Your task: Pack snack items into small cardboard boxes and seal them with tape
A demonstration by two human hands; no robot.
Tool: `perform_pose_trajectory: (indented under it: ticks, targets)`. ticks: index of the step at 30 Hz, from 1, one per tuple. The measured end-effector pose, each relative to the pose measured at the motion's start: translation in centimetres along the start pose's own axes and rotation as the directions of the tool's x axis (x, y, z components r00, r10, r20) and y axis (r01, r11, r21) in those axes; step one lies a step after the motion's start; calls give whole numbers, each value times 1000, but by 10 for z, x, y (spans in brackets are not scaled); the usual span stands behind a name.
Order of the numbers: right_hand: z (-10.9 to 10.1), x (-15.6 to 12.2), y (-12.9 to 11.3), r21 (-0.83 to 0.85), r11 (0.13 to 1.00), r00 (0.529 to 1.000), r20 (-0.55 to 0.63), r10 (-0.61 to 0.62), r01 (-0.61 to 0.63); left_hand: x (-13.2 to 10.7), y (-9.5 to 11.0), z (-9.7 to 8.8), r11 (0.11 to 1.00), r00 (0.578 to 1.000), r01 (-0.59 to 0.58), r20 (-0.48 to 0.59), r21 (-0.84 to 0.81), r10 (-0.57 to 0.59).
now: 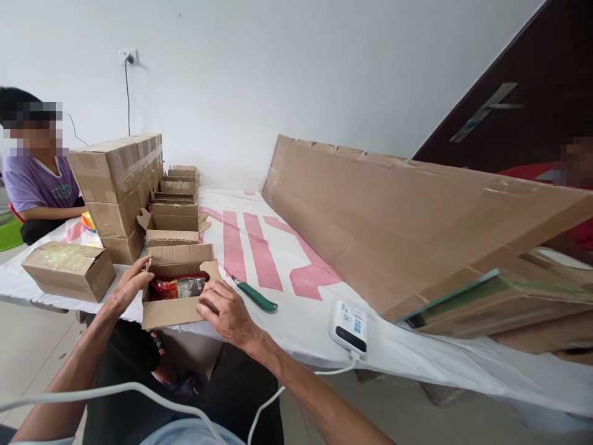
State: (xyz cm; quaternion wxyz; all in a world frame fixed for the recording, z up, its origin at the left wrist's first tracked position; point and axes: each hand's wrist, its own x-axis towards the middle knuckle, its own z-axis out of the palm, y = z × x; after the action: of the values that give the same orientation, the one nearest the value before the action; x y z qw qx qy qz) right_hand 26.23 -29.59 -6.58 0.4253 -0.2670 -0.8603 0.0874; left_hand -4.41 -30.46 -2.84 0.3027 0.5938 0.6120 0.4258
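Note:
An open cardboard box sits at the table's front edge with its flaps standing up or folded outward. Inside lie items in clear and red-orange plastic wrapping. My left hand holds the left side of this box, its fingers at the side flap. At the right front corner, the curled fingers of my right hand grip the box near its right flap. A green-handled utility knife lies on the cloth just right of the box.
More open boxes run in a row behind. Taped boxes are stacked at left, near a seated person; another closed box is in front. A white device with a cable and large cardboard sheet are right.

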Motion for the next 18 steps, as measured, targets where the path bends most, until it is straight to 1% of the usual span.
perform_pose_trajectory:
  ticks: [3,7,10,15,18]
  targets:
    - [-5,5,2,27,999,998,53,35,-37,-2,0,-4,995,999,29,-10,-90,-30]
    - [-10,15,1,13,996,986,144,81,-84,-6,6,-6,989,1000,-4,-23,-147,1]
    - [-13,17,-2,-19,995,972,212,98,-96,-14,11,-4,991,999,-28,-31,-134,24]
    - [-19,9,-9,-68,995,958,271,89,-74,-34,18,5,996,998,-2,-61,-85,-3]
    - [-23,9,-13,-106,992,940,328,95,-63,-43,19,9,995,996,-49,-74,-90,42]
